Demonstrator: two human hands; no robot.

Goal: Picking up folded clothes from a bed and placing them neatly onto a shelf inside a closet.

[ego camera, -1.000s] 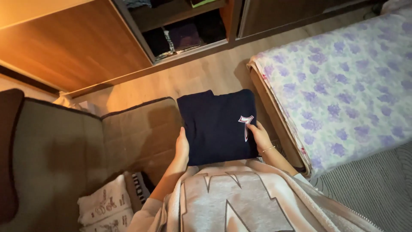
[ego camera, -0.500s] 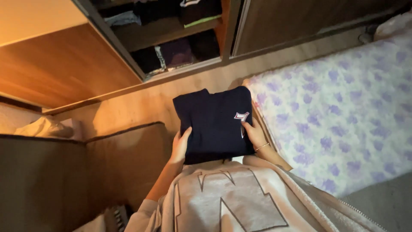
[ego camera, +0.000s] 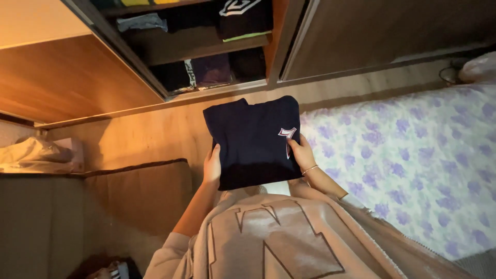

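Between the two hands, held out flat in front of the person's chest, sits a folded navy garment [ego camera: 252,140] with a small white and red emblem near its right edge. It hangs in the air above the wooden floor [ego camera: 150,135], between the sofa and the bed, with its far edge pointing toward the wardrobe. The left hand [ego camera: 212,165] clasps the garment's left side, thumb lying on top and the other fingers hidden beneath the cloth. The right hand [ego camera: 301,153] grips the right side in the same way, thumb on the fabric just below the emblem; a thin bracelet [ego camera: 310,169] circles that wrist. Both hands are closed around the fold, not spread wide.

Below the garment, the person's light grey sweatshirt [ego camera: 279,237] with large outlined lettering fills the lower middle of the view. To the left stands a brown sofa [ego camera: 103,206], and a pale crumpled cloth [ego camera: 33,153] lies beyond its far end. To the right is a bed covered with a white sheet printed with purple flowers [ego camera: 413,155]. Ahead, the open wardrobe [ego camera: 196,46] shows wooden shelves stacked with dark folded clothes, and its sliding door [ego camera: 77,77] glows orange in warm light.
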